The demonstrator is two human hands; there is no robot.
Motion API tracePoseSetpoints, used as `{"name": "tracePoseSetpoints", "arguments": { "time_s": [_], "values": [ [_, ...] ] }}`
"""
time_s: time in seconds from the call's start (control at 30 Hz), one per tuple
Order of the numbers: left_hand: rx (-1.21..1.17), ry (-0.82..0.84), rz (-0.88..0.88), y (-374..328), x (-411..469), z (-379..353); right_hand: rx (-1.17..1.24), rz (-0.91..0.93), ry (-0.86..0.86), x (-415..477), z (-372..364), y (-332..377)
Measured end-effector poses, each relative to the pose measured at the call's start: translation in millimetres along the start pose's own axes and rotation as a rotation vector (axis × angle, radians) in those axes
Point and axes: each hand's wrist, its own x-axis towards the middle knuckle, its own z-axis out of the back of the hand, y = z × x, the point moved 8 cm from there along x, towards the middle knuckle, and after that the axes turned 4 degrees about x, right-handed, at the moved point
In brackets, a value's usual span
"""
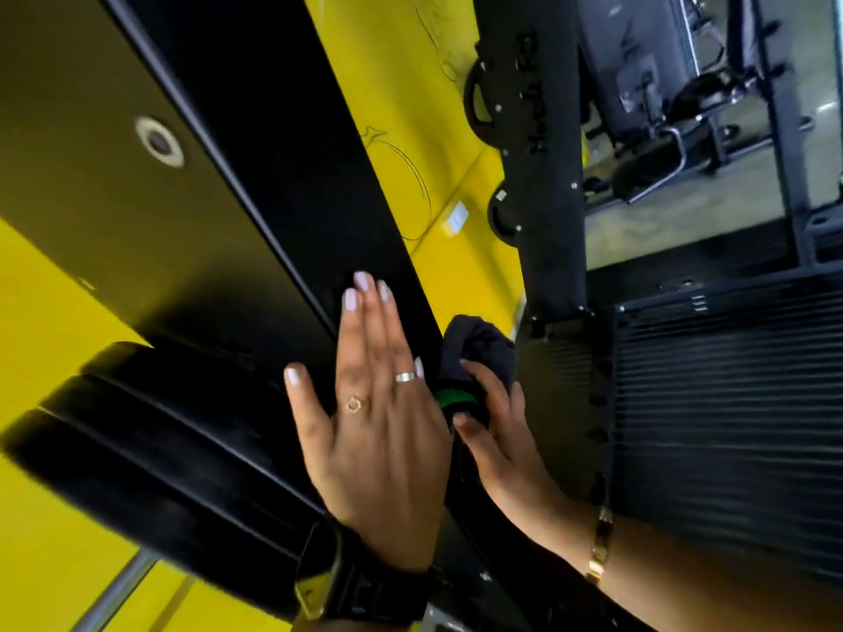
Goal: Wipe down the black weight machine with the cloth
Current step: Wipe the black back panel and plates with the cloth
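The black weight machine [283, 152] fills the left half of the view as a long, dark beam running on a slant from the top down to the lower middle. Its painted surface is smooth and slightly glossy, and one face picks up an olive reflection around a round silver bolt [159, 141]. Below that sit stacked black weight plates [137, 426] with rounded edges.

The left hand [378, 403] lies flat on the beam, its fingers [365, 321] straight and holding nothing; it wears two rings, with a black watch [365, 590] at the wrist. Just to its right, the right hand [497, 431] has its fingers curled around a bunched dark cloth [483, 348], which sits against the beam's far edge, directly above a small green band [454, 396]. A gold bracelet [600, 549] circles that wrist.

Behind the machine is a bright yellow wall [410, 84] marked with thin black line drawings. Further right stands a second black upright [543, 198] with lettering too blurred to read and round black fittings on its side. A finely ribbed black panel [730, 403] takes up the right. Beyond it the room opens onto a pale floor [684, 230] with chrome-framed gym equipment [675, 143].
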Motion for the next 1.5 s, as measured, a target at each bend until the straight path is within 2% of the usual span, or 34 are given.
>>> {"name": "tracePoseSetpoints", "arguments": {
  "time_s": [0.13,0.5,0.67,1.0,1.17,1.3,1.4,1.5],
  "values": [
    [-0.007,-0.075,0.098,26,33,12,-0.114,0.197,-0.015,23,-6,51],
    [-0.413,-0.335,0.312,135,119,25,-0.298,0.715,-0.126,68,-30,175],
    [-0.568,-0.393,0.335,160,150,14,-0.388,0.897,-0.217,82,-40,226],
    [-0.931,-0.506,0.198,191,209,19,-0.383,1.056,-0.139,118,-67,306],
    [-0.991,-0.552,0.331,222,243,16,-0.37,1.188,-0.106,135,-73,356],
    [-1.14,-0.526,0.428,223,250,-4,-0.416,1.189,-0.14,151,-78,403],
    [-1.136,-0.546,0.438,223,247,-6,-0.518,1.226,-0.134,156,-90,442],
    [-1.142,-0.54,0.435,223,248,-5,-0.7,1.3,-0.203,155,-101,483]
  ]
}}
